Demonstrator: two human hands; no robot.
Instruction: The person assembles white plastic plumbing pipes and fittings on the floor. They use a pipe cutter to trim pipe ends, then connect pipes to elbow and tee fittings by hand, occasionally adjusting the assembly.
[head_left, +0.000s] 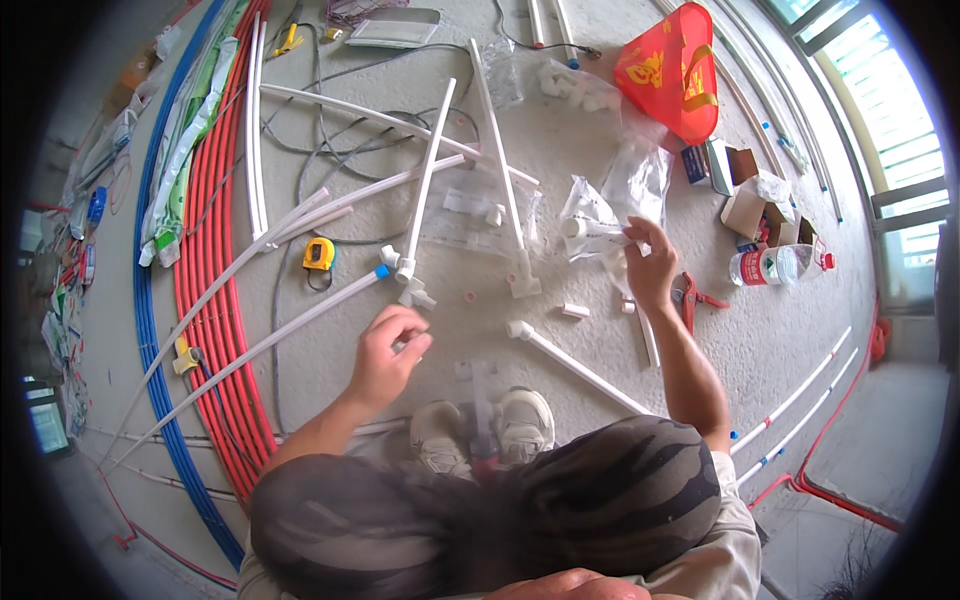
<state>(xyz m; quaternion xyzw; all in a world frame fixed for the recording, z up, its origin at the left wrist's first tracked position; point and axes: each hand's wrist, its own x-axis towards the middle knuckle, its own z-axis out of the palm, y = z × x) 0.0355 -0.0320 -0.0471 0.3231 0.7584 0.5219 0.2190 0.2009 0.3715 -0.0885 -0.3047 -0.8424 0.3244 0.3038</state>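
Observation:
My right hand [650, 262] is at a clear plastic bag [592, 212] with white pipe fittings in it, its fingertips closed on the bag's edge. My left hand [388, 352] hovers over the floor with fingers curled; whatever they may hold is hidden. Just beyond it lie white elbow and tee fittings [416, 296] and a white pipe with a blue end [330, 310]. Between the hands, a white pipe ending in a tee [522, 284] points toward me, and another pipe with an elbow [590, 372] lies slantwise. A short white coupling [575, 311] rests beside them.
Red-handled pipe cutters [690, 302] lie right of my right forearm. Further right are a water bottle [765, 266] and opened cardboard boxes [750, 210], with a red bag [672, 75] behind. A yellow tape measure [319, 255], grey cable and red pipes [215, 220] occupy the left.

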